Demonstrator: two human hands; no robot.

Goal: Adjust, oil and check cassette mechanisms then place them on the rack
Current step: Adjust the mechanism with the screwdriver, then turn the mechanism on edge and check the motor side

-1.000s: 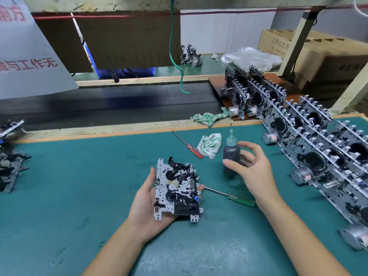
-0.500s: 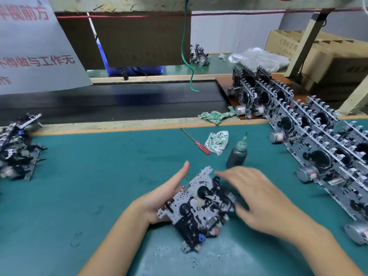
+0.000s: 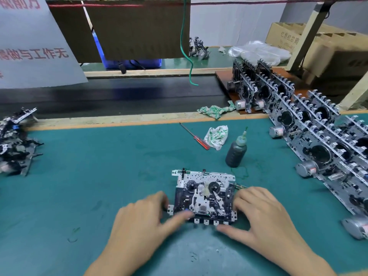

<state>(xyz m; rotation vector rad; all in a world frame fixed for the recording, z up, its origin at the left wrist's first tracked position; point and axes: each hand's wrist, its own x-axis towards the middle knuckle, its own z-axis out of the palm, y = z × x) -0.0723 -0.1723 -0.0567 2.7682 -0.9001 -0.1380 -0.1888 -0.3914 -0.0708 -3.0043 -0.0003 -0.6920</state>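
Since the earlier frame, the silver-and-black metal cassette mechanism [image 3: 204, 198] has been laid flat at lower centre, pinched by left hand [image 3: 145, 218] and right hand [image 3: 258, 214], probably for checking.

A cassette mechanism [image 3: 203, 196] lies flat on the teal mat [image 3: 99, 166], held between both hands: the left hand [image 3: 143, 220] grips its left edge with the thumb laid across the near corner, and the right hand [image 3: 260, 214] grips the right edge, thumb along the near side. Just beyond the right fingers [image 3: 241, 198] stands a dark oil bottle [image 3: 236, 151], with a red-handled screwdriver [image 3: 196, 137] and a crumpled rag [image 3: 216, 136] further out. Racked mechanisms [image 3: 318, 136] line up well to the right of those fingers, and a loose pile [image 3: 16, 142] sits far left of the left fingers [image 3: 161, 198].
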